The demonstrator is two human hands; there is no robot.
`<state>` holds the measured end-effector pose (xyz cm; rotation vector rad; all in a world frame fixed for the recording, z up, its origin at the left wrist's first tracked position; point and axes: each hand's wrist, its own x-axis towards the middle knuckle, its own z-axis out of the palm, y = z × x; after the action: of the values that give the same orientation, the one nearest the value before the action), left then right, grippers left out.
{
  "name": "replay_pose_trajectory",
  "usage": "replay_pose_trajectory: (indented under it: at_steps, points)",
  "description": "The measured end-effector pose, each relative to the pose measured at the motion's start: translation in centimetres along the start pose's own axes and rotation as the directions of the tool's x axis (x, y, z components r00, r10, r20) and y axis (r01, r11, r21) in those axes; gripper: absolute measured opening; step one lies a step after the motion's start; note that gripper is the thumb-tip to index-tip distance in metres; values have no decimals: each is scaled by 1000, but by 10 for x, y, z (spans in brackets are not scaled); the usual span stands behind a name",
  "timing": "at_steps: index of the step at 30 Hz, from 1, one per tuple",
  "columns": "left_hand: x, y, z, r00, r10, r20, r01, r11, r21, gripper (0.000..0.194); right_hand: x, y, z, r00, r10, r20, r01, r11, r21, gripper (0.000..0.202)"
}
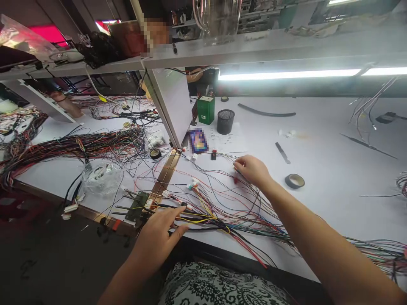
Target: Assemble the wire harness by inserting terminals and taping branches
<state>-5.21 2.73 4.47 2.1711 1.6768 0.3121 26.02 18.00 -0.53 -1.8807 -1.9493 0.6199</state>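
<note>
The wire harness (219,221) is stretched away from the left hand (170,224) toward the right, its long axis laid roughly along the table's near edge and carried beneath the right forearm; its left end is reached most closely by the left hand, which is set low over the black leads, with thumb and forefinger parted and no firm grip to be seen. The right hand (243,163) is placed farther out, beyond the harness and to the right of the left hand, its fingertips drawn together in a pinch in which thin wires (218,171) seem to be held, though what exactly is gripped cannot be told. Just left of the left hand, a green board (137,207) with metal pins is seated at the table edge. The white table (333,169) is lit by a tube lamp (292,74) under a shelf (270,53). To the right of the right hand a tape roll (288,182) is laid; beyond that hand, a mesh cup (225,123) and a green box (206,111) are stood.
</note>
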Motion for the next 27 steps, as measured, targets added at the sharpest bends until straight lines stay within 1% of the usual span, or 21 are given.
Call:
replay_pose_trajectory:
  at_steps: [2,5,8,10,12,15,17,19,20,22,23,24,25,26,27]
  points:
    - [-1,-3,5,996,-73,46,74,997,-31,42,29,2,2,1000,27,-10,-27,999,-39,24]
    - [-4,-12,12,988,-130,77,134,990,-43,41,57,-4,15,999,42,-19,-42,998,-43,29]
    - [-8,-25,19,990,-137,40,138,990,-11,40,69,-10,22,998,68,0,-68,997,24,13]
    - [-12,-32,22,991,-131,-21,131,991,4,39,71,-11,17,996,90,15,-91,990,108,10]
    - [-15,-34,24,988,-133,-78,131,991,-33,38,67,-9,6,996,94,8,-93,970,226,14]
    - [-15,-26,23,984,-128,-123,106,978,-178,36,48,-2,-17,997,74,-34,-54,912,407,29]
    - [-12,-16,22,989,-85,-123,48,959,-278,34,30,5,-36,997,69,-42,-40,877,479,33]
    - [-6,-4,21,993,-11,-115,-32,931,-363,30,10,10,-55,997,59,-40,-30,852,523,30]
    - [-2,3,21,994,19,-107,-62,911,-408,27,0,11,-65,998,40,-48,-5,821,570,29]
    - [5,17,22,997,50,-55,-71,849,-524,22,-21,9,-84,995,-15,-97,79,705,705,31]
    - [9,25,23,999,48,3,-37,799,-601,21,-31,6,-91,991,-33,-131,123,627,769,31]
    - [14,32,25,996,43,82,24,729,-685,20,-41,1,-96,986,-44,-158,155,556,817,29]
    - [18,40,28,986,39,164,102,635,-766,21,-51,-6,-99,984,-54,-172,176,503,847,24]
    - [23,48,31,971,33,238,188,514,-837,24,-60,-13,-99,982,-68,-175,186,472,862,18]
    - [29,55,35,955,23,295,266,373,-889,26,-69,-20,-97,982,-87,-170,191,448,873,15]
